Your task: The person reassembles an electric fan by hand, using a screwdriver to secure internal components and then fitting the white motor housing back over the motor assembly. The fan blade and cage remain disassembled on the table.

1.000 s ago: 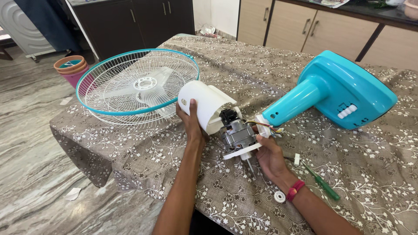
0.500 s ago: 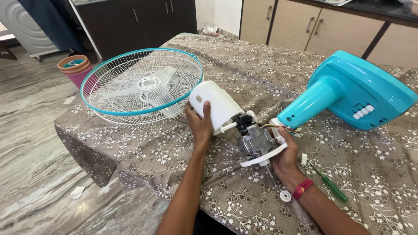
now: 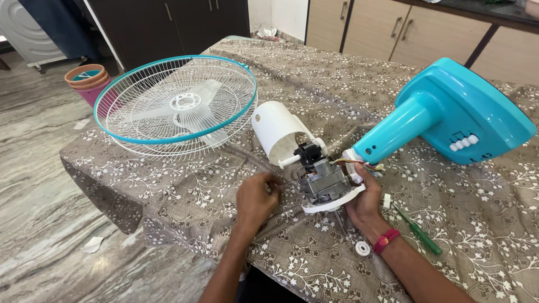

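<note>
Fan motor (image 3: 324, 182) in my right hand (image 3: 364, 201).
At frame centre, my right fingers grip its white plate; my left hand (image 3: 255, 199), loosely curled and empty, rests on the desk (image 3: 314, 78) beside it.

Beyond the grip to the left, a round wire fan guard (image 3: 175, 104) with a teal rim lies flat on the brown floral tablecloth (image 3: 314, 73), white blades showing under it. Just right of the grip lie a green-handled screwdriver (image 3: 416, 232) and a small white round cap (image 3: 362, 248). Stacked plastic pots (image 3: 87, 80) stand on the marbled floor (image 3: 39, 185), far left. Wooden cabinets (image 3: 359, 25) line the back.
</note>
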